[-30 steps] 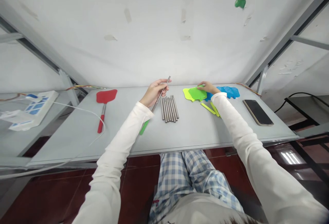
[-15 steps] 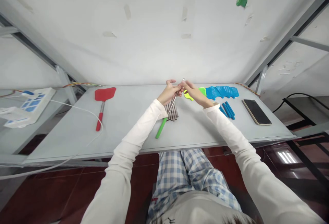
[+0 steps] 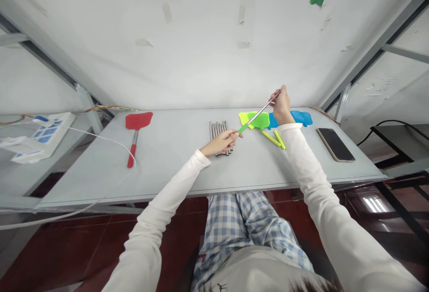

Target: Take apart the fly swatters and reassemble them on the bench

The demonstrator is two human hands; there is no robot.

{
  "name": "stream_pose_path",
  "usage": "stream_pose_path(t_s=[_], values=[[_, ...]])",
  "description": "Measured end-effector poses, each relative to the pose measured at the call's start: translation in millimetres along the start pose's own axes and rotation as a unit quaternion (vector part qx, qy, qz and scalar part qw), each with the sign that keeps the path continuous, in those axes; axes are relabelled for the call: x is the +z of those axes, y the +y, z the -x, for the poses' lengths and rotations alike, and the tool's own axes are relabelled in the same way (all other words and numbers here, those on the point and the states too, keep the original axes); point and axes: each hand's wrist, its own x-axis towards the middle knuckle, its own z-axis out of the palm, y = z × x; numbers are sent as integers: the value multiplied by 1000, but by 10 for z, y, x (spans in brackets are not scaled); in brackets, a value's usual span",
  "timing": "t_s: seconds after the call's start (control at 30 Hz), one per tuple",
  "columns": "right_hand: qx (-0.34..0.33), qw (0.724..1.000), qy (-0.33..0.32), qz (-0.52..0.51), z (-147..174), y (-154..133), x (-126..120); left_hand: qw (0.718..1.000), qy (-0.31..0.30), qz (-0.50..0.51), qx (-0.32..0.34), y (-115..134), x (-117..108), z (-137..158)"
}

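My left hand is closed around the green handle of a telescopic fly swatter rod. The fingertips of my right hand pinch the rod's far metal end, and the rod slants up to the right between both hands. Below my left hand lies a row of several metal rods, partly covered by it. Behind the held rod, a green swatter head overlaps a yellow swatter head. Blue swatter heads lie partly hidden behind my right wrist. Loose yellow handles rest near my right sleeve.
A red fly swatter lies at the left of the grey table, with a white cable crossing by its handle. A smartphone lies at the right. Behind the table stands a white wall.
My right hand has moved up and right with the rod's tip, and more of the metal now shows. My left hand has moved down onto the green handle. Yellow handles are now uncovered.
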Motion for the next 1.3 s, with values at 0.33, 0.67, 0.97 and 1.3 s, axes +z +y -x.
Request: stream_pose_path(t_s=[0.33,0.67,0.97,1.3], values=[[195,946,-102,-239,230,186,-27,943,216,-246,56,-116,-74,-57],[201,952,-101,-207,751,314,130,917,241,-314,49,-82,154,-211],[101,986,-93,-97,867,408,157,959,166,-227,43,-53,372,-172],[60,988,-107,-90,132,139,-117,919,-44,379,-97,-68,-22,118]])
